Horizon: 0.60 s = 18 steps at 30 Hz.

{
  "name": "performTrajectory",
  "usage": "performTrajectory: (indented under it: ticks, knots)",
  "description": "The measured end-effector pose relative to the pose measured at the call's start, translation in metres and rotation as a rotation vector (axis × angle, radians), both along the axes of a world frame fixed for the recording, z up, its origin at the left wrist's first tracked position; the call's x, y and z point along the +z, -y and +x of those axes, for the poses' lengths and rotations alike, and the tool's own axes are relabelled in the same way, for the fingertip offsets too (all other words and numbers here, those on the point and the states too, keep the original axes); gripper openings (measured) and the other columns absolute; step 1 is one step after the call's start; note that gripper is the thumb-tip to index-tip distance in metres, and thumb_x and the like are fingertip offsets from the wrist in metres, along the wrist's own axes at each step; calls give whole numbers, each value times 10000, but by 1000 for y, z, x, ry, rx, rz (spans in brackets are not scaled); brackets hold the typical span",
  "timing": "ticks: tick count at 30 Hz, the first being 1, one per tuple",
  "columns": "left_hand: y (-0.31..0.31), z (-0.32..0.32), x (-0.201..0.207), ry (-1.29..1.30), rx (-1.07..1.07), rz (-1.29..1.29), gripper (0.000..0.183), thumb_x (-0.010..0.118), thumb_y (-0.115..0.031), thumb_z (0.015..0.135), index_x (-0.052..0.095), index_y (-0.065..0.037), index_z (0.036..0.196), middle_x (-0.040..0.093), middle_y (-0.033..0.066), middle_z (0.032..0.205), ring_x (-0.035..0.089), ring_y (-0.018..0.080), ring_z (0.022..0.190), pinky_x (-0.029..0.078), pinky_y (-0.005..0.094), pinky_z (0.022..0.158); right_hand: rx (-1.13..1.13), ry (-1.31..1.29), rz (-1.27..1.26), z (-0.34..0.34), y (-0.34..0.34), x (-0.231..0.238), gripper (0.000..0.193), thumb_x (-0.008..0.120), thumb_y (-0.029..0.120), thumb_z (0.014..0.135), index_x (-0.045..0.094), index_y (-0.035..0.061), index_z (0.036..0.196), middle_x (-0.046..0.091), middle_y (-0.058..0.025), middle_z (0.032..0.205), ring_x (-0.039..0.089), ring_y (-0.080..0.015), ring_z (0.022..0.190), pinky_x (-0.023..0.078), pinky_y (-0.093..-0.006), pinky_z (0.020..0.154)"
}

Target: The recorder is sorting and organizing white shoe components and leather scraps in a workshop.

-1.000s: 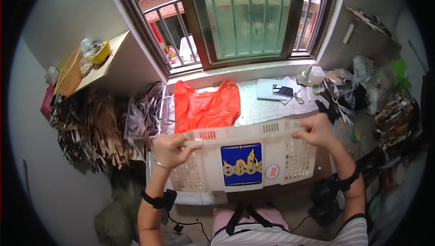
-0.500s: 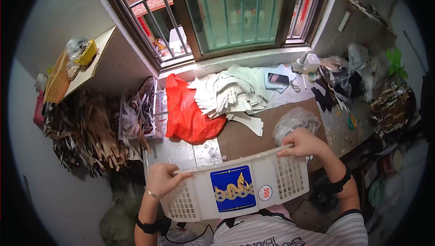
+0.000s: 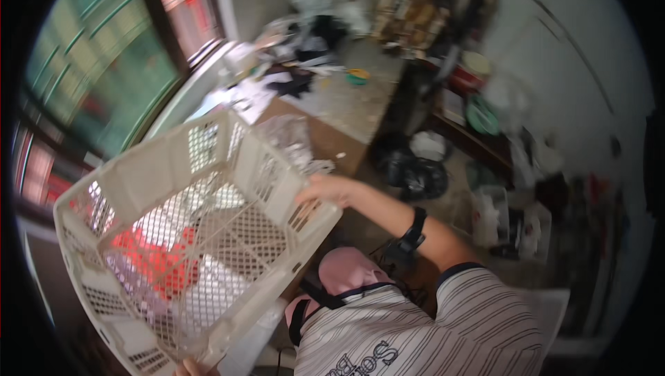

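Note:
I hold a white plastic crate [image 3: 260, 293] tilted up in front of me, its open top towards me and nothing lying inside. My right hand [image 3: 325, 191] is closed round its right side, the fingers at the slotted wall. At the lower edge of the view, only the fingertips of my left hand [image 3: 196, 368] show, gripping the near rim. Through the lattice bottom I make out a red plastic bag [image 3: 163, 255] and pale pieces on the table, both partly hidden. A crumpled clear plastic bag [image 3: 289, 137] lies just beyond the crate.
Dark and white scraps [image 3: 294, 78] lie on the worktable beside the window [image 3: 104, 64], near green-and-yellow scissors [image 3: 357, 76]. Black plastic bags [image 3: 415, 175] sit on the floor to the right. Past them stand a shelf with a green basin [image 3: 483, 114] and a clear bin [image 3: 492, 213].
My view has swung to the right. The crate has tipped so its inside faces me, and it has shifted left in view. Both hands still hold it.

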<state>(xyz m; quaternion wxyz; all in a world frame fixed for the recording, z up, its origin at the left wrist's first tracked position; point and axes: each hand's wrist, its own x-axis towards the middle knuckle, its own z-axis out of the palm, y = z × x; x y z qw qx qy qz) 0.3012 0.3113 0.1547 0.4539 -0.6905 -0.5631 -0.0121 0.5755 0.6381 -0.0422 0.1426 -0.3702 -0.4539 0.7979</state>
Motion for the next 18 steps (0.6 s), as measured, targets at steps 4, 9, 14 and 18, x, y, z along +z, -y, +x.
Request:
performTrajectory:
  ticks: [4,9,14,18]
  knots:
    - [-69,28,-25,160,-211,-105,124,630,-240,845,686,-130,856,640,8,789,584,181,685,440,344,645,-364,52,-46,133,61,1,320,634,87,794,595,-43,1084,657,-124,963,660,-177,792,552,-320,688]
    - [-188,112,-28,620,-389,-402,121,684,-184,807,696,-123,911,640,59,918,594,252,799,468,373,708,-872,55,-117,255,131,-24,272,626,82,778,607,-39,1021,649,-100,839,648,-172,711,535,-300,606]
    - [-225,169,-67,744,-426,-615,124,662,-115,808,692,-107,928,642,89,940,605,283,844,477,391,744,-1323,235,-177,354,210,-72,198,608,65,761,608,-29,936,630,-102,835,622,-171,689,505,-312,590]
    - [-253,242,-90,705,-441,-820,111,616,-141,840,697,-68,864,659,104,832,631,283,757,496,367,687,-1497,352,-246,435,266,-130,145,578,8,731,617,-27,867,624,-117,799,628,-210,661,504,-338,549]
